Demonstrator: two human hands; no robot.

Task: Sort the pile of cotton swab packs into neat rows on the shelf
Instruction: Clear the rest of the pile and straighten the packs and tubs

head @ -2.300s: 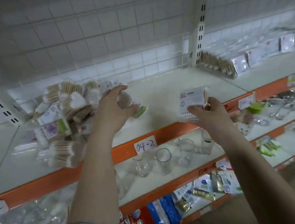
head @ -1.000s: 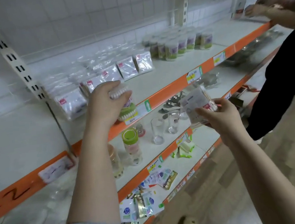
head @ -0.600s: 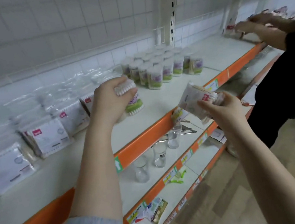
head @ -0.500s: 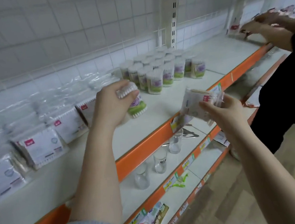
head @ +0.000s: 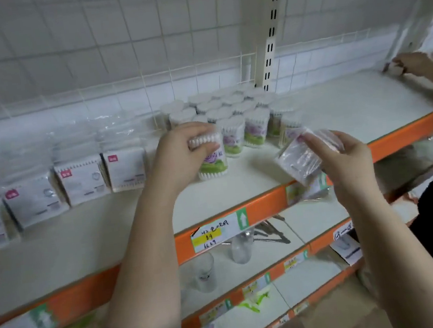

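White wire grid backs the shelf (head: 339, 112), whose orange lip runs across our only view, the head camera; lower shelves hold small glasses (head: 205, 273) and price tags

We see our left hand (head: 179, 157) wrapped round the top of an upright tub of swabs (head: 211, 161), fingers (head: 202, 148) curled over its upper rim and thumb behind, the tub's base at or just above the shelf, we cannot tell which. Its long axis stands vertical. Just beyond and to the right of those fingers stands the block of matching tubs (head: 232, 119), packed in rows; the held tub sits at the near-left corner of that block, almost touching its neighbour. We judge the coming move turns on this: a short push away and to the right from the fingers would close it into the front row

To the left of that hand stand the flat white packs (head: 79, 179), upright in a row, well apart from the tubs

Our right hand (head: 344, 160) holds a flat clear pack (head: 303, 156) tilted over the shelf lip, thumb (head: 318, 146) pressed across its face, fingers hidden behind. Its row lies far to the left of these fingers, past the other hand, so we judge the left hand nearer to that row

At far right another person's hand (head: 414, 65) reaches onto the shelf
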